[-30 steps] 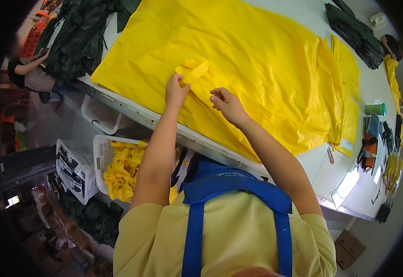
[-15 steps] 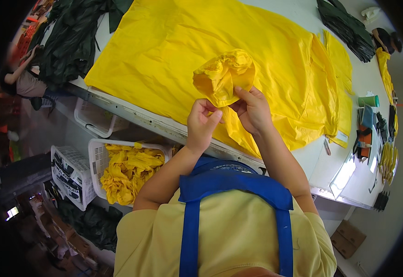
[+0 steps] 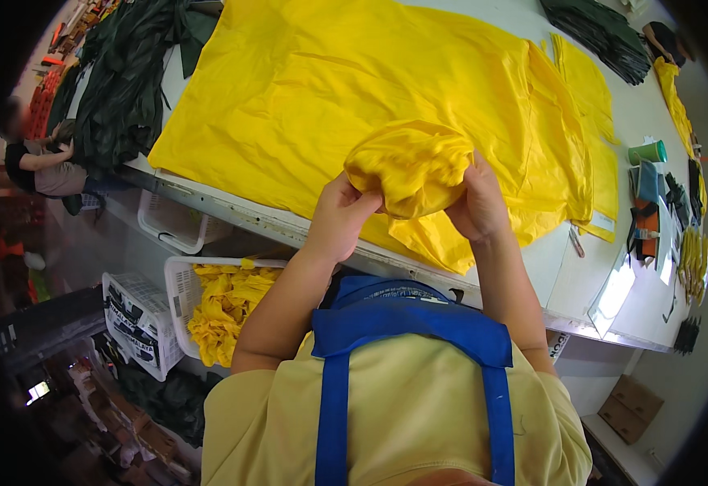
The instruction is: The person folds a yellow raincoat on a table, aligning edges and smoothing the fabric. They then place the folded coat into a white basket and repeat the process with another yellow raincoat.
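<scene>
Lifted now off the spread yellow sheet [image 3: 322,89] toward 12 o'clock: bunched yellow cloth piece [image 3: 411,166], clenched between left hand [image 3: 339,215] and right hand [image 3: 474,202], more gathered than a moment ago.

Bunched cloth [image 3: 409,166] held above sheet [image 3: 330,89] on table [image 3: 569,279].

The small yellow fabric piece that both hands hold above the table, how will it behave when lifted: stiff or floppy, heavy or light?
Probably floppy: the yellow fabric piece bunches and puckers between the left hand and the right hand. Likely light, since fingertips alone hold it up. Its slight sheen suggests it may slip.
</scene>
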`<act>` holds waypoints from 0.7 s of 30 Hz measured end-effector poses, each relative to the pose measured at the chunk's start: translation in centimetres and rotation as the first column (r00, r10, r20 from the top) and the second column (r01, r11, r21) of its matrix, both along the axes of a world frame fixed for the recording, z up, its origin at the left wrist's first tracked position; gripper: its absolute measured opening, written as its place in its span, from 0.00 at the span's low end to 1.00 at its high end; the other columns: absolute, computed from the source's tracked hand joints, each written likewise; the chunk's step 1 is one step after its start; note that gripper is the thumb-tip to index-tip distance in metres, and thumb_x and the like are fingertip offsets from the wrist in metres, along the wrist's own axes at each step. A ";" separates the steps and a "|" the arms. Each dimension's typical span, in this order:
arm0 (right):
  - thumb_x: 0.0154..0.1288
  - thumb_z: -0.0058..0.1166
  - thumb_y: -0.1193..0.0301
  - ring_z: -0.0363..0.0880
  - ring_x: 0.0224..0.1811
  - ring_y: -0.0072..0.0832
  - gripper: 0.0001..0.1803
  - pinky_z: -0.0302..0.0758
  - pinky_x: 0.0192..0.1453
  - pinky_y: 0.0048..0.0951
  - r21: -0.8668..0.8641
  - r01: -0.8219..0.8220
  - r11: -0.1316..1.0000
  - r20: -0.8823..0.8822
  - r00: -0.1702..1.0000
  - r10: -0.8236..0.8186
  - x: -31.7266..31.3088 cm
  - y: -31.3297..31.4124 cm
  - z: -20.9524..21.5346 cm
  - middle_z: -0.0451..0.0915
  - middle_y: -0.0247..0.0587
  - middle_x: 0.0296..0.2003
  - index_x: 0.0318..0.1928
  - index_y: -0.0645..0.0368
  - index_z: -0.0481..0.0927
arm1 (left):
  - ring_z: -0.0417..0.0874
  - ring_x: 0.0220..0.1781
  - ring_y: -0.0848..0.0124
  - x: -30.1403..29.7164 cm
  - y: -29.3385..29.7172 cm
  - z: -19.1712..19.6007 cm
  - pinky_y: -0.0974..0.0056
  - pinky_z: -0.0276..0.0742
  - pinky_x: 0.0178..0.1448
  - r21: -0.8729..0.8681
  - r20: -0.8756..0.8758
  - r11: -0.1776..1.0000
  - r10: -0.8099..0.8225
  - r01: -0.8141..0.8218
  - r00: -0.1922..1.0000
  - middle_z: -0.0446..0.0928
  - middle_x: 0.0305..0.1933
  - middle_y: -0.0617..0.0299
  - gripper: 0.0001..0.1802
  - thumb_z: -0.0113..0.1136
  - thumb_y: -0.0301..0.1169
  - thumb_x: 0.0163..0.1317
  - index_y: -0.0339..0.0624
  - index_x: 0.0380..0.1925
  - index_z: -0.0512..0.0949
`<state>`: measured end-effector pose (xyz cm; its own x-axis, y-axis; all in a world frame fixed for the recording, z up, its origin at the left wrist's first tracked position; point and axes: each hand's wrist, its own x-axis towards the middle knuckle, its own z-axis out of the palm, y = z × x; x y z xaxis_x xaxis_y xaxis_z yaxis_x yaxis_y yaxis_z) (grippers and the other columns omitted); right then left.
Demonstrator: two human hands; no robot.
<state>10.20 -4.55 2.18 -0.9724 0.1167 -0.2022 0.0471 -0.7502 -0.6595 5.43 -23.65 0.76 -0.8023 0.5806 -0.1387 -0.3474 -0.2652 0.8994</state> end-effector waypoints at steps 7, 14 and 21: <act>0.68 0.48 0.63 0.79 0.44 0.30 0.17 0.77 0.48 0.31 0.014 0.135 0.991 0.136 0.981 -0.135 1.0 2.3 -1.8 0.78 0.41 0.46 0.51 0.62 0.72 | 0.80 0.51 0.59 1.2 1.3 2.5 0.53 0.75 0.53 0.510 0.357 0.858 -0.279 0.064 0.891 0.78 0.50 0.52 0.19 0.42 0.32 0.67 0.33 0.53 0.71; 0.61 0.51 0.68 0.73 0.47 0.37 0.19 0.71 0.51 0.37 0.977 0.212 -0.034 -0.125 0.434 -0.892 14.8 25.4 -16.1 0.74 0.49 0.47 0.50 0.66 0.70 | 0.81 0.49 0.62 2.2 2.9 3.5 0.56 0.77 0.56 0.467 0.378 0.881 -0.278 0.077 0.883 0.79 0.48 0.53 0.16 0.43 0.31 0.68 0.33 0.49 0.73; 0.62 0.51 0.66 0.72 0.51 0.43 0.16 0.70 0.54 0.43 0.706 -0.670 -0.230 0.213 0.510 -0.834 25.7 30.2 -18.7 0.77 0.49 0.45 0.50 0.55 0.75 | 0.81 0.49 0.64 3.2 5.3 4.3 0.58 0.77 0.57 0.317 0.392 0.947 -0.176 0.047 0.903 0.80 0.47 0.54 0.12 0.48 0.26 0.66 0.35 0.46 0.75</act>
<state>35.85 25.63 -16.50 -0.4647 0.8854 0.0124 0.8826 0.4643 -0.0735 8.65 -18.31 5.03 -0.6382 0.7282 -0.2500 -0.7100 -0.4310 0.5570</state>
